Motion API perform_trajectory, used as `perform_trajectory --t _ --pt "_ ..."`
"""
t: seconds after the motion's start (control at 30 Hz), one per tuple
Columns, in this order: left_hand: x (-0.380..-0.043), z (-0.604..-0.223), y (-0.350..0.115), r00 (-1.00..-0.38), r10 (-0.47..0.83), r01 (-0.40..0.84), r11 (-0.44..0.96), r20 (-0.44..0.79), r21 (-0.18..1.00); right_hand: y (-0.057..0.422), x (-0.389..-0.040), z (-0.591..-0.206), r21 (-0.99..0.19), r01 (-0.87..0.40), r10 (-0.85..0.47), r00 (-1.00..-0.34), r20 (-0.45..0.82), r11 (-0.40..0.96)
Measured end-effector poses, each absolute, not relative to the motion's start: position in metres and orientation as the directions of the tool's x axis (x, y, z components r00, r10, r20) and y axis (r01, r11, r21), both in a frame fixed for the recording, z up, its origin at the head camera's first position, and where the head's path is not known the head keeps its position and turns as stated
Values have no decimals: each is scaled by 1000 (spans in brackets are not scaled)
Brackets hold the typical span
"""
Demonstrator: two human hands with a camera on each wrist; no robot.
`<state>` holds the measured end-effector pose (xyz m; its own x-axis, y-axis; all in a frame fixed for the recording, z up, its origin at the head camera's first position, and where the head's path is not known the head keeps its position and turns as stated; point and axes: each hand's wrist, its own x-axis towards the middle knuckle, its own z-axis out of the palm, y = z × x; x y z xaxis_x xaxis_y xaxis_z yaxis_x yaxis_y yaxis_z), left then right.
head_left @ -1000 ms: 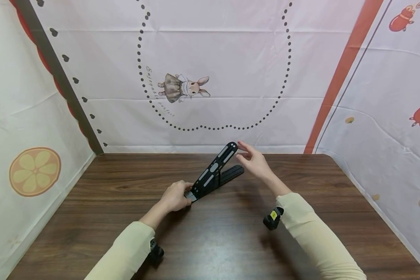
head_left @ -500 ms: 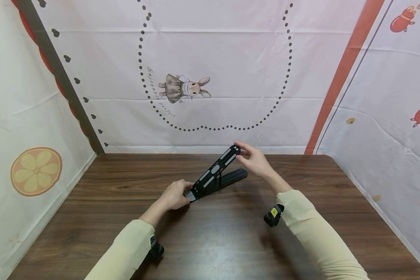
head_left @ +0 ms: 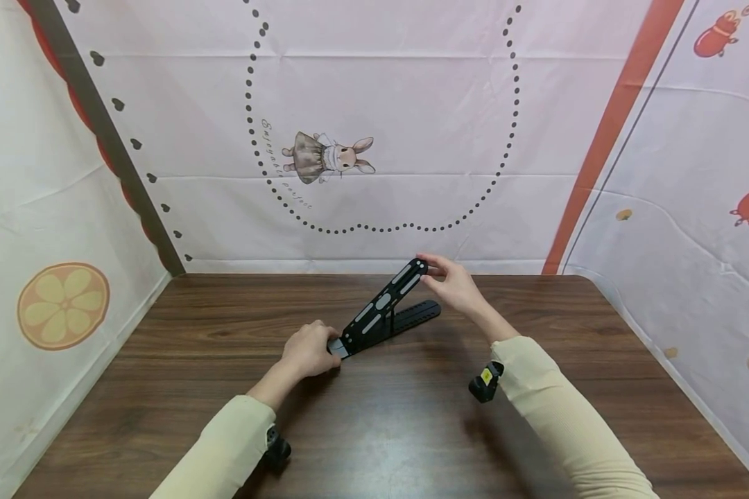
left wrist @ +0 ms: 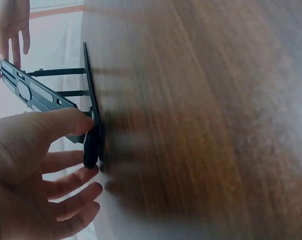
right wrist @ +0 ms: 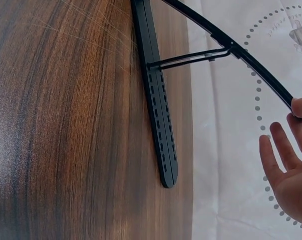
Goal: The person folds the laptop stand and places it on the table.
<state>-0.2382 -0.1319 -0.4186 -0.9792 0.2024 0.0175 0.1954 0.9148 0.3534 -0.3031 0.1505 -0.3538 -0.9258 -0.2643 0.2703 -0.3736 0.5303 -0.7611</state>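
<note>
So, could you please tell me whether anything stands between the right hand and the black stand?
Nothing visible does: the right hand directly pinches the raised end of the black stand, while the left hand holds its joined end.

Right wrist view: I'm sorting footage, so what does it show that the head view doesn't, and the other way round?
Only the right wrist view shows where the strut meets the raised plate and pale scratches on the table. Only the head view shows the left hand and the orange-slice print. Both show the black stand and the right hand at the raised plate's upper end.
</note>
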Motion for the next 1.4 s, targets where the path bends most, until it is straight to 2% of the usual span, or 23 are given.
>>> perform_trajectory --t 0.23,0.43,0.73,0.87,1.1,1.4 --pt "-237 -417 -132 -988 149 150 928 28 341 152 -306 -354 -775 -359 -277 -929 245 519" --pt "-239 -420 -134 -987 157 160 927 37 338 156 -306 -350 -770 -371 -326 -919 224 519" --pt "-239 -419 -135 -985 170 163 928 9 335 156 -305 -348 -792 -416 -358 -894 268 447" --pt "-240 -418 -136 -985 174 166 932 4 322 158 -305 -348 -812 -393 -363 -900 242 433" --pt "-241 -418 -139 -981 192 183 930 5 318 152 -280 -322 -824 -360 -374 -906 198 437" --pt "-247 -423 -142 -982 187 184 925 25 332 154 -279 -322 -819 -371 -386 -900 202 438"
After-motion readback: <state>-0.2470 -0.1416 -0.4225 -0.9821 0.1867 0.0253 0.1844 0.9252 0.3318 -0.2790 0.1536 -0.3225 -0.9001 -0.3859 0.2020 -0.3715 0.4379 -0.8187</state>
